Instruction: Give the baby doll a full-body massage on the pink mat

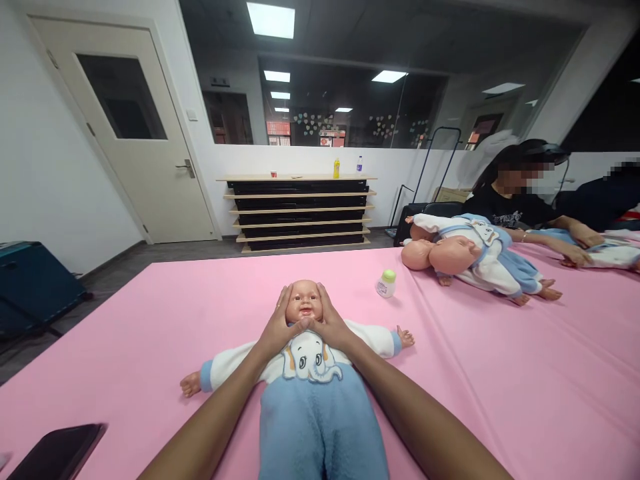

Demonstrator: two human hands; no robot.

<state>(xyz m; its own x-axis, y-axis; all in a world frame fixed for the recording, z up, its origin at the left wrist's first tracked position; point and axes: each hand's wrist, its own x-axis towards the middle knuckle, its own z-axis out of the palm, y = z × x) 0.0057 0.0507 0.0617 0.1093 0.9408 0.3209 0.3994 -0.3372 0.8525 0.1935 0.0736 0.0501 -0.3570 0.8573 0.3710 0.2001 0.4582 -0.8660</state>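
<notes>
A baby doll point(320, 417) lies on its back, arms spread wide, in a white top with an elephant face and blue trousers. My left hand point(281, 327) cups one side of its head, fingers stretched along the cheek and temple. On the other side my right hand point(330, 323) holds the head the same way. Both thumbs meet just under the doll's chin, and the face shows between my palms. A small bottle with a green cap point(387, 283) stands on the pink cloth beyond the doll's arm.
Pink cloth point(150, 333) covers the table. More dolls point(475, 257) lie piled at the right, near a person point(520, 193) whose hands touch another doll. A dark phone point(60, 453) rests at the lower left. Stacked boards point(300, 195) stand by the far wall.
</notes>
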